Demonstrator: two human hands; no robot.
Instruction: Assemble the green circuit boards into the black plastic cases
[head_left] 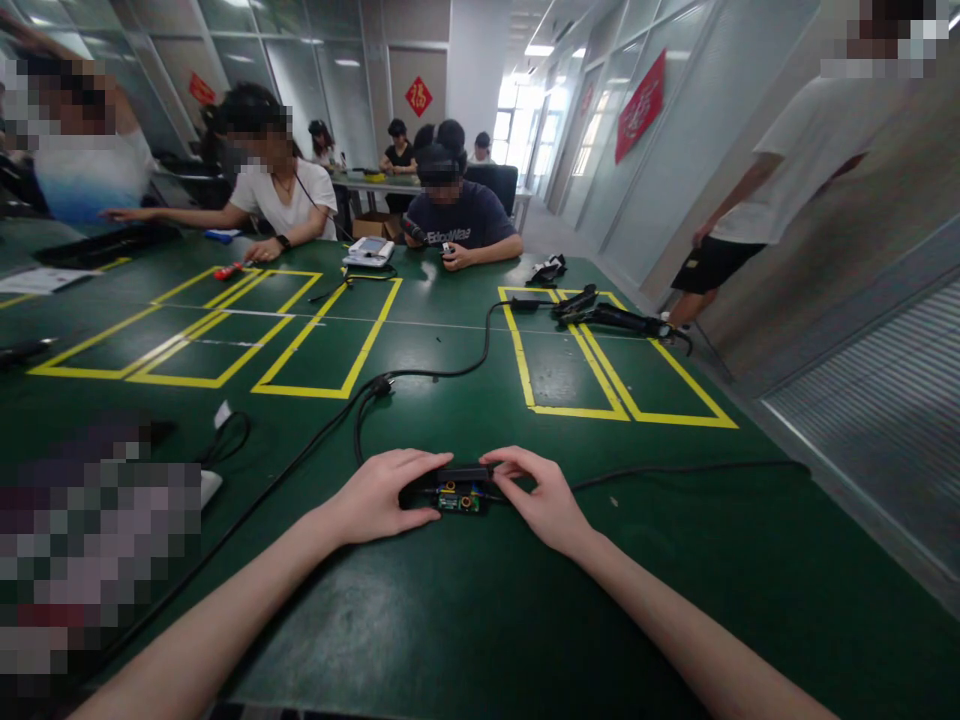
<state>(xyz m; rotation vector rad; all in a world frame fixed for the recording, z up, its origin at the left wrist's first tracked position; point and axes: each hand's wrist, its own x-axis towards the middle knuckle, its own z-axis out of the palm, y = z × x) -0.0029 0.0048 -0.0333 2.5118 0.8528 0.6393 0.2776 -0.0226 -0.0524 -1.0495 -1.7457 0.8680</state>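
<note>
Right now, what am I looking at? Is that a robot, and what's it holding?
There's no robot here. These are a person's own bare hands, and there is just one picture, taken by a camera worn on that person's head, looking forward and down.

The left hand and the right hand hold a long black cover by its two ends. Right beside it is a little green circuit board, the kind of part found inside electric things.

On the big green table lie a long black cable, some boxes marked out in yellow tape and a white gadget. Across the table sits another person in a dark T-shirt.
</note>
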